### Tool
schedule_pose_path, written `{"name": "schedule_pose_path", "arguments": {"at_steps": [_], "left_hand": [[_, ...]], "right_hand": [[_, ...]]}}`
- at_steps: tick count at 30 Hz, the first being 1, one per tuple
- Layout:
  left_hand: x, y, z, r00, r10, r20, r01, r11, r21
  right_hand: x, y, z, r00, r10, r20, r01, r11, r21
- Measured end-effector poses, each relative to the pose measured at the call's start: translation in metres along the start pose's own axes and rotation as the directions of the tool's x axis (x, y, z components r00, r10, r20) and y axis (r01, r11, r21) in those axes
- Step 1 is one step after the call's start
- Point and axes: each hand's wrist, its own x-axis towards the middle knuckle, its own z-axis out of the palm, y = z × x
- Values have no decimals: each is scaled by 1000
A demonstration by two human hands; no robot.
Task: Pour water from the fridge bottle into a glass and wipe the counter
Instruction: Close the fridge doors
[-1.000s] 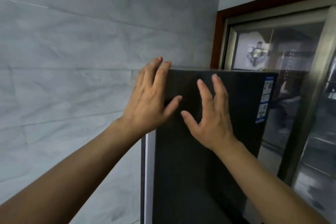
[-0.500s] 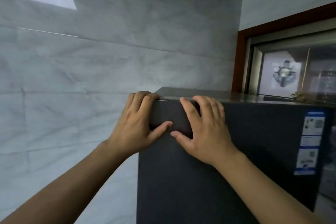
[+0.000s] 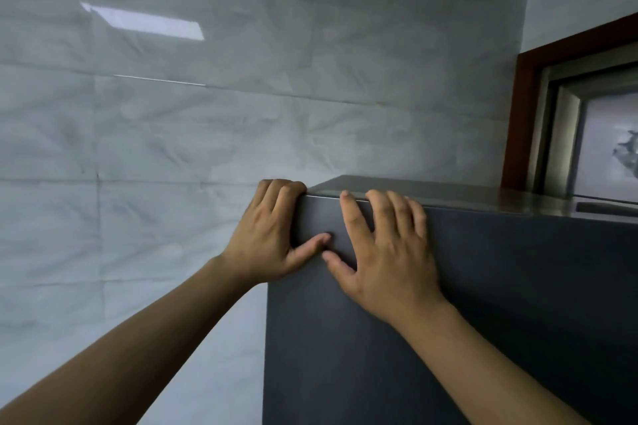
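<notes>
The top left corner of a tall, dark grey, matt fridge door (image 3: 448,304) is gripped by both hands. The left hand (image 3: 267,241) is hooked round the door's outer edge, its fingers (image 3: 283,188) curled over the corner and its thumb pressed on the front. The right hand (image 3: 386,252) is laid flat on the front, with fingertips bent over the top edge. Such a hold is judged to serve for pulling the door open. The pale marbled tile wall (image 3: 172,148) stands just beside. The bottle and the glass are not seen; the bottle is presumed inside.
</notes>
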Motion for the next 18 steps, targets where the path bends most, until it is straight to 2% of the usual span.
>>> {"name": "schedule_pose_path", "arguments": {"at_steps": [7,11,13,16,18], "left_hand": [[-4,8,-12,998,-36,44,38,998,-52],[-14,33,-20,999,10,-36,-14,995,-104],[-21,49,-23,998,42,-51,-52,978,-202],[-36,72,-22,986,154,63,-112,892,-438],[-48,85,-18,937,295,186,-142,810,-569]], "right_hand": [[-10,-2,-6,999,16,43,-22,990,139],[-38,-8,-30,984,115,132,-138,975,176],[-55,-12,-46,958,184,218,-217,967,137],[-78,-20,-79,870,325,371,-347,938,-10],[-95,-30,-108,706,468,531,-436,879,-194]]}}
